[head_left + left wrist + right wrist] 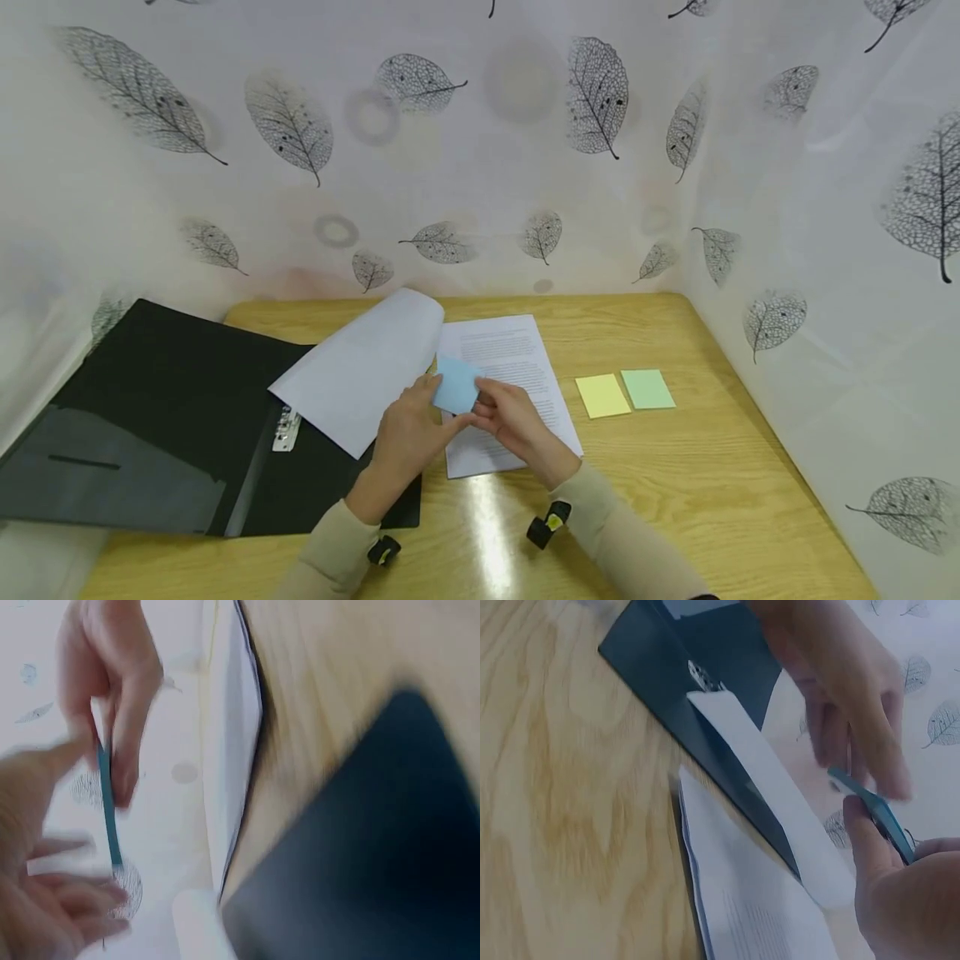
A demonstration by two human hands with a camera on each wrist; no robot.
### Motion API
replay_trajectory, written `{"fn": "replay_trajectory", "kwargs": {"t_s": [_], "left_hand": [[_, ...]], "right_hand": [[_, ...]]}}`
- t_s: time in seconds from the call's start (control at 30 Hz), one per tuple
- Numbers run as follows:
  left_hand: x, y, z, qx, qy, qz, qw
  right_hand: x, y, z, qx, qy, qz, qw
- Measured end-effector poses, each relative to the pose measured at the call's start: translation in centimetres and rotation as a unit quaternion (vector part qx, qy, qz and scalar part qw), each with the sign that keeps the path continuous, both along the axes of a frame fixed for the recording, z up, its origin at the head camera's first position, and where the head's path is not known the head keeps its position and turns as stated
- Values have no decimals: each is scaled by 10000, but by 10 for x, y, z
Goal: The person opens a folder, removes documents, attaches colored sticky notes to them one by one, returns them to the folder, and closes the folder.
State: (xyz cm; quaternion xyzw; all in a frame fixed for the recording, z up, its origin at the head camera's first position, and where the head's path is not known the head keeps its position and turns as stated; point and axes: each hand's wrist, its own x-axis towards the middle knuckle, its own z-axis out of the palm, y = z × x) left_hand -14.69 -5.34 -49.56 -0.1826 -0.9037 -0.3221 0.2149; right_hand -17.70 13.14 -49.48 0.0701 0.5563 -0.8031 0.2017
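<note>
A pad of light blue sticky notes (457, 387) is held up over a stack of printed sheets (506, 354). My right hand (517, 421) pinches the pad at its right side, thumb against one face in the right wrist view. My left hand (408, 427) holds it by the edges, fingertips at the left edge and thumb at the lower corner. Seen edge-on in the left wrist view, the blue pad (110, 810) is a thin strip between the hands. To the left, loose white sheets (367, 367) curl over an open black ring binder (187, 358).
A yellow sticky note pad (602, 396) and a green one (648, 389) lie side by side on the wooden table (720, 483), right of the printed sheets. The binder's metal clip (286, 429) shows beside the curled sheets. Leaf-patterned curtains (480, 167) stand around the table.
</note>
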Motion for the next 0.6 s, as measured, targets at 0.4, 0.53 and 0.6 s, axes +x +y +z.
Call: {"fn": "replay_trajectory", "kwargs": {"t_s": [0.4, 0.53, 0.6], "left_hand": [[-16, -27, 19, -1497, -498, -1487, 9762], [-15, -25, 18, -1515, -794, -1634, 9716], [-14, -24, 17, -1489, -903, -1709, 9698]], "right_hand": [[-3, 32, -1, 624, 209, 1074, 9920], [0, 34, -1, 601, 220, 1281, 9897], [1, 35, -2, 569, 188, 1312, 9895]]}}
